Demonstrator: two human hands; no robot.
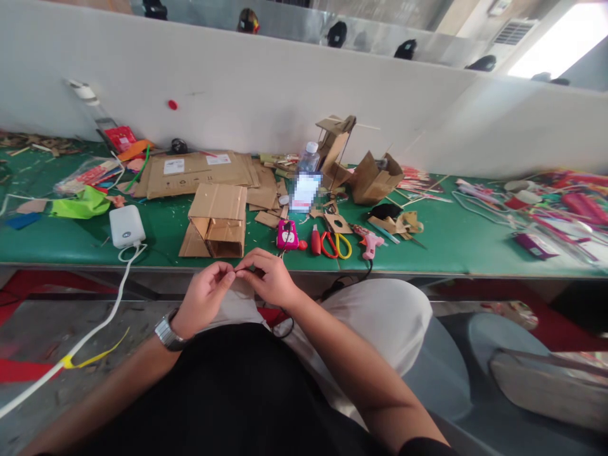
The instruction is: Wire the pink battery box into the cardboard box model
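Note:
My left hand (207, 295) and my right hand (266, 276) meet fingertip to fingertip above my lap, just in front of the table edge. Both are closed in a pinch. Between them is something thin and dark, too small to name. Behind the hands stands an open-fronted cardboard box (218, 206) on the green table (266, 258). To the right of it sit a pink device with a black cable (287, 235), a red-handled tool (316, 240), scissors with red and yellow handles (342, 246) and a pink glue gun (370, 243).
A white power adapter (126, 227) with a cable stands at left. Flat cardboard (199, 177), a water bottle (310, 158), a phone with a blurred screen (305, 192) and a brown paper bag (375, 180) lie farther back. Craft scraps crowd the right. A grey stool (498, 335) is beside me.

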